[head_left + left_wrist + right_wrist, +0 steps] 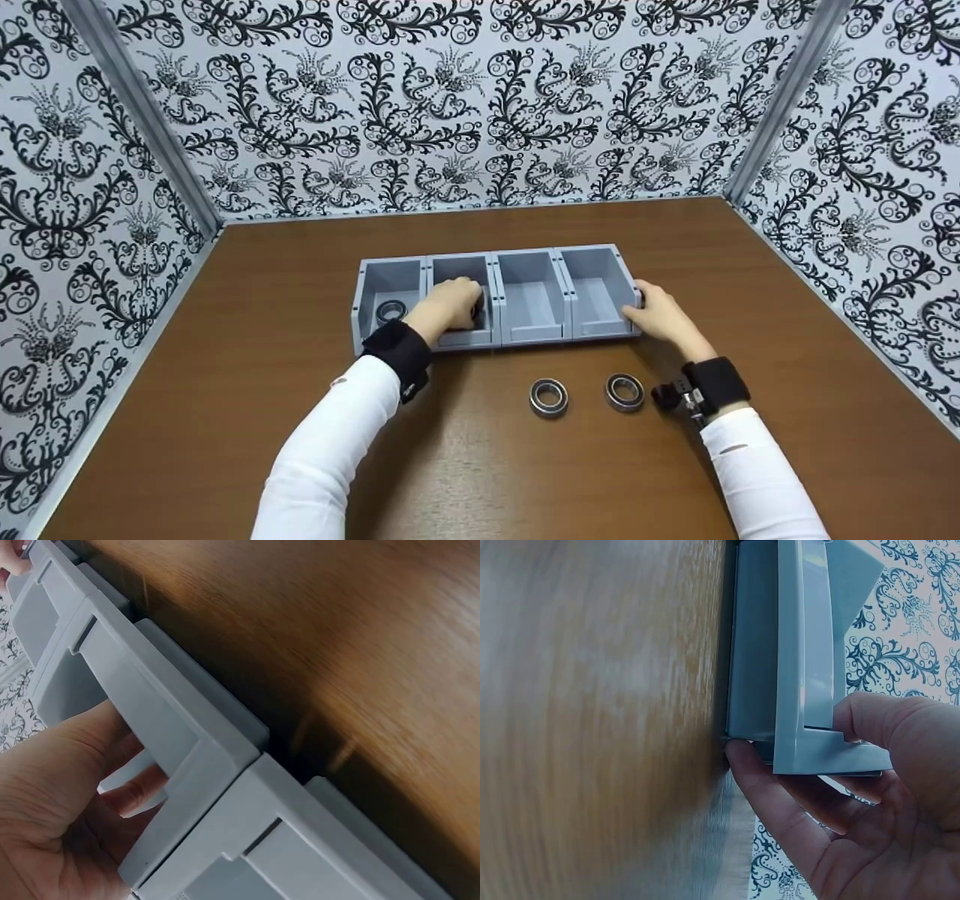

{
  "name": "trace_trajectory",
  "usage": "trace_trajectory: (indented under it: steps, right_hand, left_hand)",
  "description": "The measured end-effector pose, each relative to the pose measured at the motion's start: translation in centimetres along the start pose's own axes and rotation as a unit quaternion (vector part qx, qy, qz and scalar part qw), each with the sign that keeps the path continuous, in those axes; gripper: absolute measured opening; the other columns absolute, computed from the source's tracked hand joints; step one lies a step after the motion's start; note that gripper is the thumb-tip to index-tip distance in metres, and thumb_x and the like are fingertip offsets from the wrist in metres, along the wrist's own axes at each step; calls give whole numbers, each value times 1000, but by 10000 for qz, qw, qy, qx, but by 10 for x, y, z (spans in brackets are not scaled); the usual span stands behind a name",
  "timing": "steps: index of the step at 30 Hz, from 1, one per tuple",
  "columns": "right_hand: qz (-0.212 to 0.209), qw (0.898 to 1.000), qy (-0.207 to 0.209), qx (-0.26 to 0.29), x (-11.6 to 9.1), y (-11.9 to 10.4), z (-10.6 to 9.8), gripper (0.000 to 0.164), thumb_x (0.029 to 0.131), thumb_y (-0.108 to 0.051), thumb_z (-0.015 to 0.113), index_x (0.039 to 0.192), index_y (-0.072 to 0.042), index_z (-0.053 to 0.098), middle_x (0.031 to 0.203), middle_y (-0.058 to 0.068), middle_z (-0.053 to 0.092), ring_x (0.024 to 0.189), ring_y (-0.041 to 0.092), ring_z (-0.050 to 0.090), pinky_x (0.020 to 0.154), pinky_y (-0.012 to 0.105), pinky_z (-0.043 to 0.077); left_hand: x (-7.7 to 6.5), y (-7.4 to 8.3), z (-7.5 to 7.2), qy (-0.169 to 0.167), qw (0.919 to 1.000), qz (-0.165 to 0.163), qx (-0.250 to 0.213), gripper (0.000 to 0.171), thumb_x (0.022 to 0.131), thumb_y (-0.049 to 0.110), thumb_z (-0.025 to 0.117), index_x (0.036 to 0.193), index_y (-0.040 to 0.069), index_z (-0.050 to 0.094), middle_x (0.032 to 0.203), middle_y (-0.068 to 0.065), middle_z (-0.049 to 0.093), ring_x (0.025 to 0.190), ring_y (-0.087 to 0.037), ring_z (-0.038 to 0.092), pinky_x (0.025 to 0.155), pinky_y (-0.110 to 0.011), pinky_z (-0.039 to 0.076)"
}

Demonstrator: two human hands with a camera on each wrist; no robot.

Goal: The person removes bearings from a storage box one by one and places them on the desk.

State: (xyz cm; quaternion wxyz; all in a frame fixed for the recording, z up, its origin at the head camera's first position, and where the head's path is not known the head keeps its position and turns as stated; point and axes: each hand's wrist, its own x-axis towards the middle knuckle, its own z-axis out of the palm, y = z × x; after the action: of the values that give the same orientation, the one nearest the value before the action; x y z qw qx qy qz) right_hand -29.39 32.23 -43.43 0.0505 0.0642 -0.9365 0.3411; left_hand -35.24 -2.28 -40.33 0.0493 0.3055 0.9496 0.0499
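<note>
A row of joined grey storage bins point(531, 330) stands on the wooden table. My left hand point(454, 300) reaches down into the second bin from the left, fingers bent behind its front wall point(142, 694). Something dark shows beside those fingers in the head view; I cannot tell whether they hold it. At the row's right end, my right hand point(660, 315) grips the side wall of the last bin point(814, 690), thumb inside and fingers outside. A ball bearing point(391, 311) lies in the leftmost bin. Two more bearings lie on the table, one left point(548, 397) and one right point(624, 392).
The brown table point(480, 480) reaches to walls with black-and-white patterned paper point(450, 97) at the back and both sides. Grey posts point(142, 112) stand in the corners. A black wrist strap point(397, 351) with a camera sits on each arm.
</note>
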Motion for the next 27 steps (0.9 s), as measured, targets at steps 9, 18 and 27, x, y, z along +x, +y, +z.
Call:
trace_trajectory:
  steps: [9, 18, 27]
  right_hand:
    - [-19, 10000, -4, 6, 0, 0, 0, 46, 92, -2, 62, 132, 19, 52, 110, 34, 67, 97, 43, 66, 86, 54, 54]
    - [-30, 10000, 21, -1, 0, -1, -1, 47, 91, -1, 61, 132, 20, 52, 109, 34, 67, 96, 43, 67, 85, 52, 55]
    - [-40, 10000, 29, 28, -2, -3, -2, 45, 91, -1, 64, 129, 20, 53, 107, 33, 67, 94, 40, 66, 83, 49, 54]
  left_hand:
    - [-2, 0, -5, -53, 10000, 38, 30, 6, 82, 1, 77, 87, 1, 73, 98, -17, 73, 83, -31, 65, 81, -48, 59]
    - [-2, -1, -13, -136, 9999, -41, -35, 19, 82, 2, 80, 100, 1, 74, 107, -17, 73, 95, -35, 69, 86, -46, 58]
    - [-4, 1, -22, -264, 9996, -62, -19, 31, 83, 4, 84, 113, 3, 77, 116, -16, 73, 106, -37, 70, 92, -47, 58]
